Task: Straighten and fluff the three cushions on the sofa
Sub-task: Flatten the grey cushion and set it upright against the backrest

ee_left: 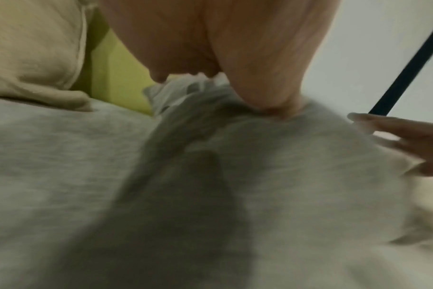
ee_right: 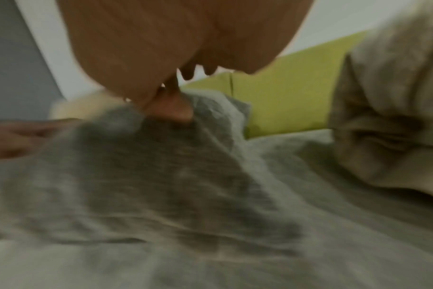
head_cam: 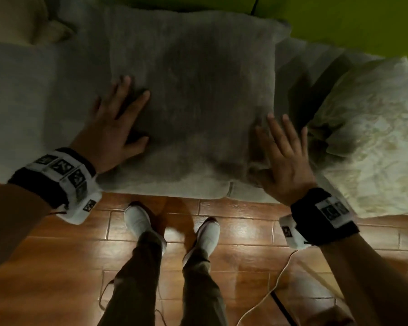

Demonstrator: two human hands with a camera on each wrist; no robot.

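Note:
A grey cushion (head_cam: 193,97) lies flat on the sofa seat (head_cam: 21,109), which is draped in grey cloth. My left hand (head_cam: 118,123) presses on the cushion's left side with fingers spread and straight. My right hand (head_cam: 285,149) lies flat with straight fingers at its right front corner. A cream patterned cushion (head_cam: 372,142) leans at the right end of the seat. A beige cushion (head_cam: 17,17) sits at the far left back. In the left wrist view my palm (ee_left: 235,48) meets the grey cushion (ee_left: 272,176); the right wrist view shows my palm (ee_right: 161,48) over the cushion (ee_right: 148,166).
The sofa back (head_cam: 339,17) is lime green. Below the seat edge is a brown tiled floor (head_cam: 245,231) where my white shoes (head_cam: 137,220) stand. A thin white cable (head_cam: 269,290) trails across the floor at the right.

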